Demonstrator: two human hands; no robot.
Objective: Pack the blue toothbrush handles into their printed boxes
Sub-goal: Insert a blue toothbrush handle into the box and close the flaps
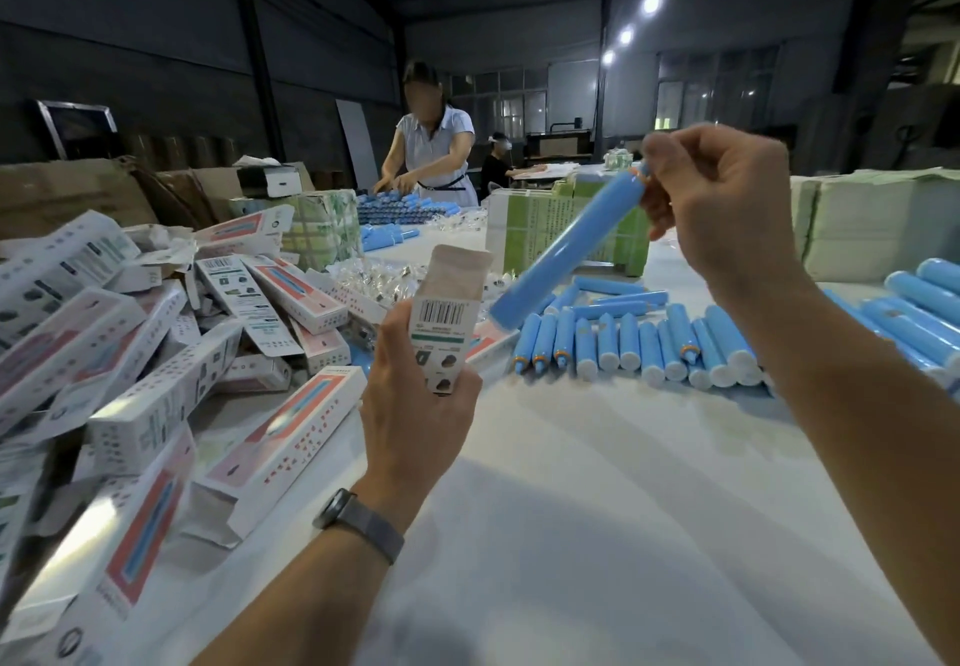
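Aloft, smooth blue cylindrical handle [566, 249] in right grip [727, 202]; open-flapped matte cardboard box [441, 322] in left grip [415, 405].

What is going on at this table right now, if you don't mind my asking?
A person is packing toothbrush handles. The left hand holds a printed box upright with its top flap open, and the right hand pinches one blue handle by its tip, tilted down toward the box. It is not in yet. More handles lie in a row on the table.
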